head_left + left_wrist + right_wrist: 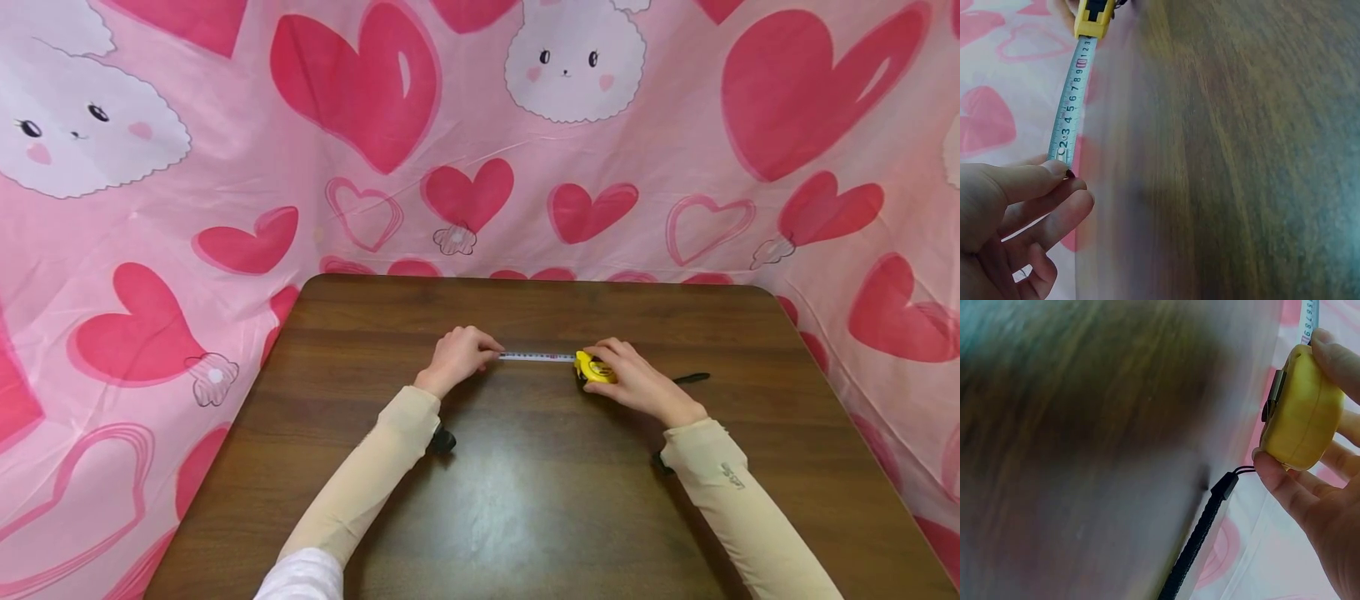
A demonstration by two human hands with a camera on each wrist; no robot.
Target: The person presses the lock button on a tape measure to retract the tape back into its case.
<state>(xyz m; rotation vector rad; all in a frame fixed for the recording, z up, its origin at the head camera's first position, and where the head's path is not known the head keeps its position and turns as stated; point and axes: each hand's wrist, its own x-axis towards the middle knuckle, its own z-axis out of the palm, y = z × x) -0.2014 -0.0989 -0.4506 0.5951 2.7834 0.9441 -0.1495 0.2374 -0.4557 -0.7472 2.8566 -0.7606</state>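
A yellow tape measure [595, 368] is in my right hand [636, 382], its case gripped between thumb and fingers. The white blade [536, 357] runs out to the left, where my left hand [459, 358] pinches its end between thumb and forefinger. In the left wrist view the blade [1072, 100] shows printed numbers up to a little past the red ten mark. The other fingers of the left hand [1016, 219] are loosely bent below it. A black wrist strap [1200, 534] hangs from the yellow case [1304, 409] in the right wrist view.
Both hands are over a dark brown wooden table [495, 500] with rounded far corners. A pink cloth [450, 125] with hearts and white rabbit faces hangs behind the table and along both sides. Each wrist wears a small black device [442, 440] over a beige sleeve [367, 475].
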